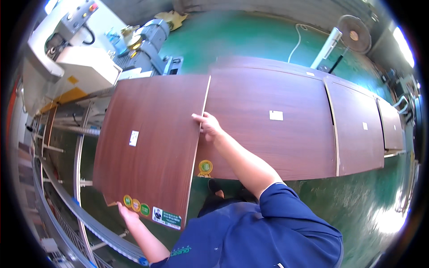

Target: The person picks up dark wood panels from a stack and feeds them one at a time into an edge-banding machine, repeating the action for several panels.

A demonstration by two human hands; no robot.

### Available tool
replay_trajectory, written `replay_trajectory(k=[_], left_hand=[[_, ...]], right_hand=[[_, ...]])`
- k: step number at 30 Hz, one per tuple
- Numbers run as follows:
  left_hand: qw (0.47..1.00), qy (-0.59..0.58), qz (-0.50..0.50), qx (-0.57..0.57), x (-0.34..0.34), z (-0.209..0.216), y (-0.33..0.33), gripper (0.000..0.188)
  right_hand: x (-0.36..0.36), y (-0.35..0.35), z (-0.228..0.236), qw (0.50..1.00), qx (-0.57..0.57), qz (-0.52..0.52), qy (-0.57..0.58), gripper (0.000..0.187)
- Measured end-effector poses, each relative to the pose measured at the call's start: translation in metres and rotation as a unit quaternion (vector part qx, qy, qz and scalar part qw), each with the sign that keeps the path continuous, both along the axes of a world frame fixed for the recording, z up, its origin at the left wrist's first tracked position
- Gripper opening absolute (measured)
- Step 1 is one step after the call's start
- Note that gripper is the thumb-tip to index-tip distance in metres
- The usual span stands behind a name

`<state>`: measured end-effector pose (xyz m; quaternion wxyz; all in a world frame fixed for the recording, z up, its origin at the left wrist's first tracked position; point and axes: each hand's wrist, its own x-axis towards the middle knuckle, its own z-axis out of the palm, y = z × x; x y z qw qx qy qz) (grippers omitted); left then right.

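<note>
A large reddish-brown wood-grain panel is held tilted in front of me, with a small white label and several round stickers near its lower edge. My right hand grips its right edge, thumb on top and fingers beneath. At the near left corner my left hand supports the lower edge, its fingers partly hidden underneath. Just to the right lies another brown panel with a white label and a round gold sticker. The held panel overlaps its left end.
More brown panels lie in a row to the right. At the left stand a white machine with a control box, a grey motor and a curved metal roller rail. A floor fan stands at the far right on a green floor.
</note>
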<state>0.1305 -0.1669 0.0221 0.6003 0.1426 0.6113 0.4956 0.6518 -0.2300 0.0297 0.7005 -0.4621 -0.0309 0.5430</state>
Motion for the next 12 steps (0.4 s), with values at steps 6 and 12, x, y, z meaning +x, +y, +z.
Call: replay_trajectory(k=[6, 12], left_hand=[[0.995, 0.071, 0.07, 0.004, -0.015, 0.01, -0.008, 0.059], [0.967, 0.251, 0.017, -0.037, 0.009, 0.048, -0.025, 0.071]], right_hand=[[-0.03, -0.043, -0.004, 1.0, -0.011, 0.011, -0.013, 0.024], [-0.056, -0.132, 0.025, 0.992, 0.117, 0.012, 0.037, 0.05]])
